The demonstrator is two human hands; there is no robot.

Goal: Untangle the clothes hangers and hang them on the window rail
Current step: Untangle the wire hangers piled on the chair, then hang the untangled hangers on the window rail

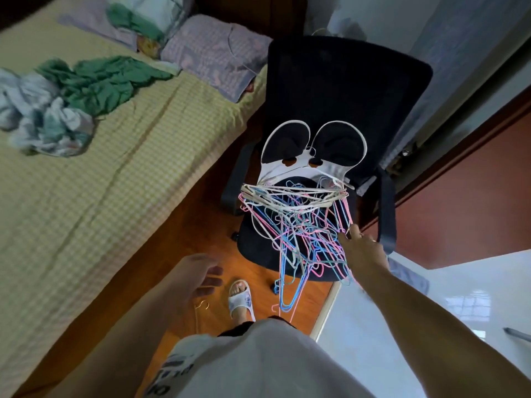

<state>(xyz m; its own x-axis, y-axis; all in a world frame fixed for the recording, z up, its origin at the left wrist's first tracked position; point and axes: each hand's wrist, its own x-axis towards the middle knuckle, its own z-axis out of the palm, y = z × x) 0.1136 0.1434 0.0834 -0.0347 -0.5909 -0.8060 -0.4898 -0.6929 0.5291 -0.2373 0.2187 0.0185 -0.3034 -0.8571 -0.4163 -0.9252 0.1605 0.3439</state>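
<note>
The tangle of wire hangers (298, 225) (pink, blue, white) hangs lengthwise off the black office chair (344, 96); the right hand (362, 248) pinches strands, the left hand (198, 278) hovers spread.

Your right hand (362, 248) reaches into the tangle of hangers (298, 225) piled on the black office chair (344, 90), fingers at its pink wires; your left hand (198, 277) hovers open above the floor (184, 234).

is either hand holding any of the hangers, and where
The right hand pinches wires at the right edge of the hanger tangle on the chair; the left hand holds nothing.
</note>
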